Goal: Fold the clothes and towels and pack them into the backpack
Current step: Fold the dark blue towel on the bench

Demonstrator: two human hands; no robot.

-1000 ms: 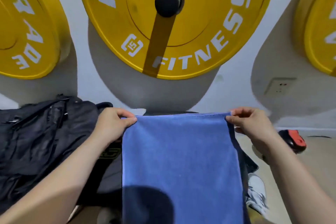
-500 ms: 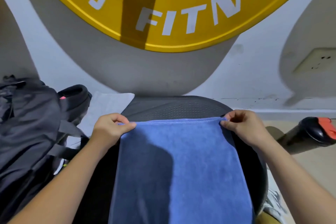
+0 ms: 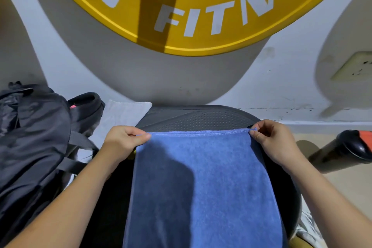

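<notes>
Dark seat [image 3: 201,119] under blue towel [image 3: 201,177]; backpack [image 3: 34,137] contents hidden.

Backpack [image 3: 34,137] crowds the left; black-and-red object [image 3: 350,147] stands right; wall [image 3: 201,90] blocks ahead.

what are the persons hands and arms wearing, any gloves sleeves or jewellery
Nothing shows on either. The left hand and right hand are bare: no gloves, rings, watch or wristbands. The left forearm and right forearm are uncovered to the frame's edge, so no sleeve is in view.
</notes>
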